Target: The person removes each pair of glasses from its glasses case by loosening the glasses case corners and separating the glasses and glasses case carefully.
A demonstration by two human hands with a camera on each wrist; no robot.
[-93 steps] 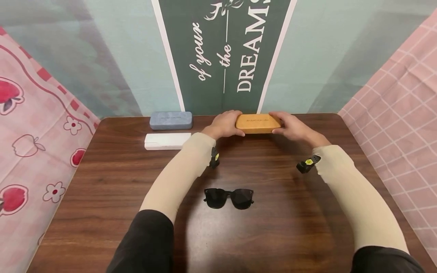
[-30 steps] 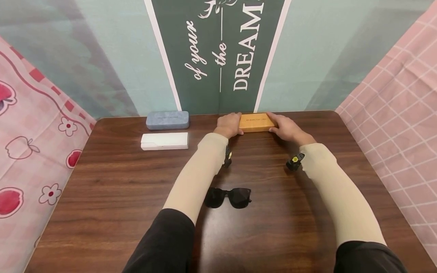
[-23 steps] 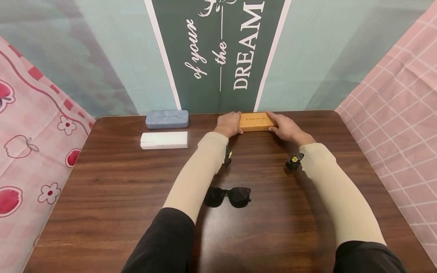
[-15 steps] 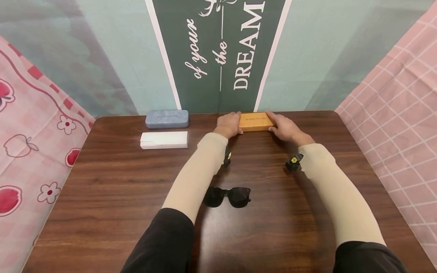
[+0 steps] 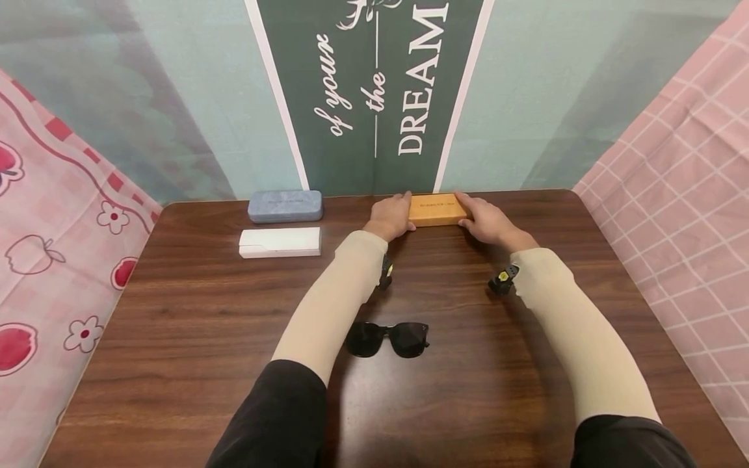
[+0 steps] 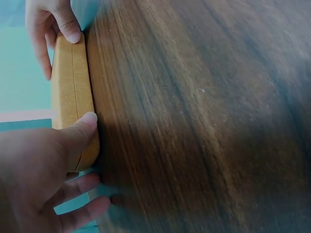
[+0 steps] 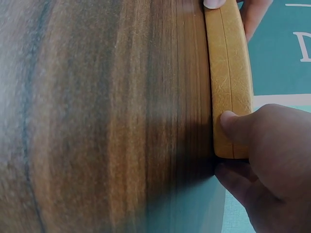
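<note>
The left hand (image 5: 391, 214) grips the left end of the yellow-orange, rounded rectangular, leather-look case (image 5: 437, 210), thumb on the front side. The case sits at the rear edge of the brown wood-grain table (image 5: 445, 286). The right hand (image 5: 487, 221) grips the right end likewise. For good control, both hands should press evenly and move together. The long axis runs left to right, along the rear edge; the seamed long side faces the table's front.

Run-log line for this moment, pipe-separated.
left hand: grips orange case, left end | right hand: grips right end | case: closed, on table | sunglasses: on table, not held
</note>
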